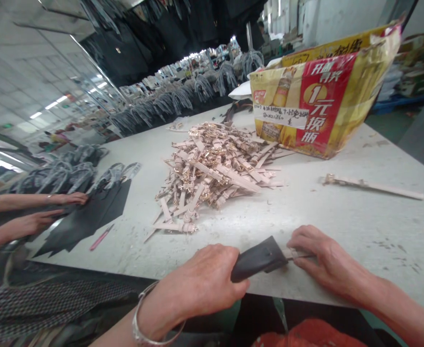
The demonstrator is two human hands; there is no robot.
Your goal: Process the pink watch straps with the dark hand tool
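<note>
My left hand (208,272), with a bangle on its wrist, is closed around a black, leather-like piece (258,259) just over the table's front edge. A narrow, light strip (292,253) reaches from the right end of that piece. The fingertips of my right hand (322,260) pinch this strip; its details are blurred. Beyond my hands lies a heap of beige straps (219,168) with gold-coloured buckles. One beige strap (374,186) rests alone on the right of the table.
A yellow and red carton (316,106) stands behind the heap on the white table (345,217). At left, a co-worker's hands (34,221) touch black sheets (85,221), near a pink tool (101,237). Black pieces (183,29) hang overhead.
</note>
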